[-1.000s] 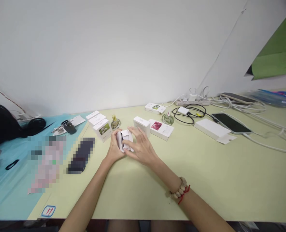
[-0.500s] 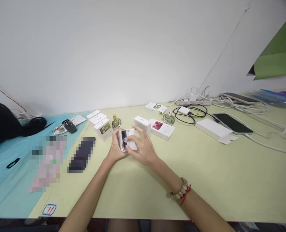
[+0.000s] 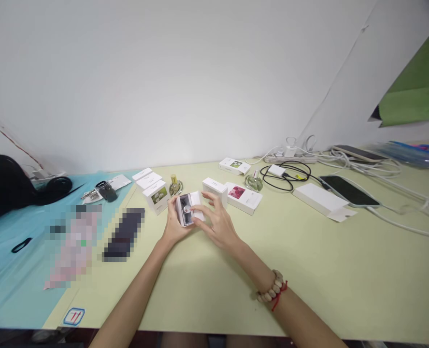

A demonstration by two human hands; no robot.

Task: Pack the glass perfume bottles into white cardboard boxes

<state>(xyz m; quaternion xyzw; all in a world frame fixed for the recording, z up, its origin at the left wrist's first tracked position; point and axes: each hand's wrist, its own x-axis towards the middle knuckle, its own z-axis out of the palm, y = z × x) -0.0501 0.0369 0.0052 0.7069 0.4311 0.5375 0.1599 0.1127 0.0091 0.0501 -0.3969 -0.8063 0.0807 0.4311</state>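
My left hand (image 3: 174, 226) is wrapped round a small white box (image 3: 196, 198), whose top is open towards me. Inside its dark interior a round, clear cap (image 3: 187, 209) shows; whatever lies under the cap is hidden. My right hand (image 3: 218, 224) hovers at the box's right side with thumb and index finger apart, their tips close beside the cap. Whether they touch it I cannot tell. Just behind the box stands a glass perfume bottle (image 3: 176, 185) with a gold cap. White boxes with a flower picture (image 3: 156, 197) stand to the left, and another white box (image 3: 215, 189) to the right.
A second perfume bottle (image 3: 253, 181) stands behind a flat box with a pink flower picture (image 3: 243, 197). Rightward lie a blank white box (image 3: 319, 199), a phone (image 3: 350, 190), a black cable (image 3: 287, 183) and a power strip (image 3: 301, 157). A blue sheet (image 3: 4, 270) covers the left side.
My right thumb and index finger have drawn slightly back to the right from the cap, leaving more of it in sight. The left hand keeps its hold on the box.
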